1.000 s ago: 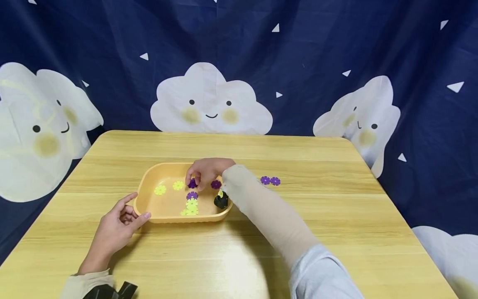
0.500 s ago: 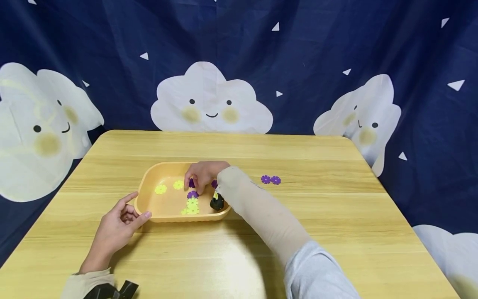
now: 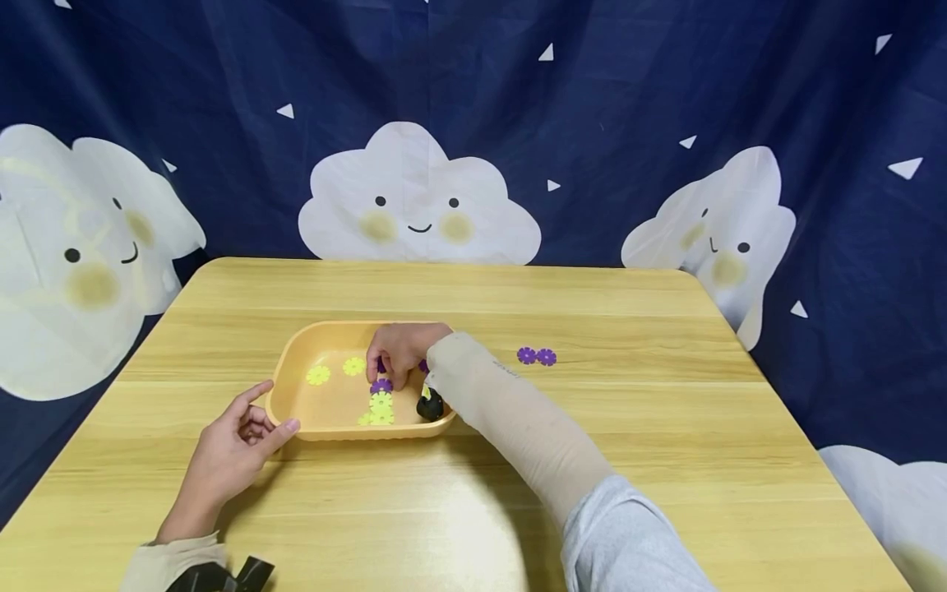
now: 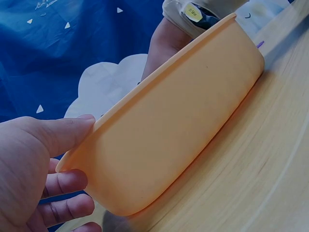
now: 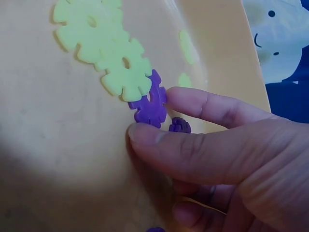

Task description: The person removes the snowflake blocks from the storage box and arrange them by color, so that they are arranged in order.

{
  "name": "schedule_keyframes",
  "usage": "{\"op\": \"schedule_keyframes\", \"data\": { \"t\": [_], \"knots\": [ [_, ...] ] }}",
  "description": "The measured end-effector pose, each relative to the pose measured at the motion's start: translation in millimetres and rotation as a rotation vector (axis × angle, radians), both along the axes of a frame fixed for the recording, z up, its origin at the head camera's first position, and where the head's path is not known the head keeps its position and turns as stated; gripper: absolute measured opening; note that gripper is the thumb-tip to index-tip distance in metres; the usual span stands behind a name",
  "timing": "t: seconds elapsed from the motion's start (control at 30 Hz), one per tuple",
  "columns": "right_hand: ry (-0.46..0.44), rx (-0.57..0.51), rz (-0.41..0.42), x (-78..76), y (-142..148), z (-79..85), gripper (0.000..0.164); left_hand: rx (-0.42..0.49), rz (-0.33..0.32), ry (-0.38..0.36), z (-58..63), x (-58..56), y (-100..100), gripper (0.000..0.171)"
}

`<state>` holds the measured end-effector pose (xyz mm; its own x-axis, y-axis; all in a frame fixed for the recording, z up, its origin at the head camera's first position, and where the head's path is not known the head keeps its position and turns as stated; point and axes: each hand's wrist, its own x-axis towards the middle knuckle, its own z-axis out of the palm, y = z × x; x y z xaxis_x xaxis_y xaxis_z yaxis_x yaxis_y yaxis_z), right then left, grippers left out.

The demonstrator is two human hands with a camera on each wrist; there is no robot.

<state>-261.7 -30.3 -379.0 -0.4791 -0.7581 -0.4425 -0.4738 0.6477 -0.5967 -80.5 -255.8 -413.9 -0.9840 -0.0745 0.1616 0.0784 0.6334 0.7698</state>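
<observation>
My left hand point(image 3: 231, 452) grips the left end of the orange plastic tray point(image 3: 292, 403), thumb on its rim and fingers curled below, as the left wrist view shows. Inside the tray, my right hand point(image 3: 403, 347) pinches a purple snowflake disc point(image 5: 153, 108) between thumb and index finger. Notched yellow snowflake discs point(image 5: 126, 67) form a chain that meets this purple one, overlapping at the edges. Another purple disc point(image 5: 180, 125) lies just beyond the pinching fingers, partly hidden by them.
Two loose yellow discs point(image 3: 318, 375) lie in the tray's left part. A joined pair of purple discs point(image 3: 536, 356) rests on the wooden table point(image 3: 629, 411) right of the tray. The black wrist camera point(image 3: 430, 404) hangs over the tray's right end.
My right hand has shifted slightly down toward the purple disc at the end of the yellow chain, its wrist moving a little left. The left hand keeps its hold on the tray.
</observation>
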Motion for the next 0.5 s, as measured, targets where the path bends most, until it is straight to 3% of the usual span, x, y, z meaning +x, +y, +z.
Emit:
{"op": "schedule_keyframes", "data": {
  "t": [0.5],
  "knots": [
    [0.033, 0.007, 0.090, -2.4, -1.6, -3.2, 0.026, -0.008, -0.001, 0.009, 0.2, 0.0, 1.1, 0.069]
  ]
}}
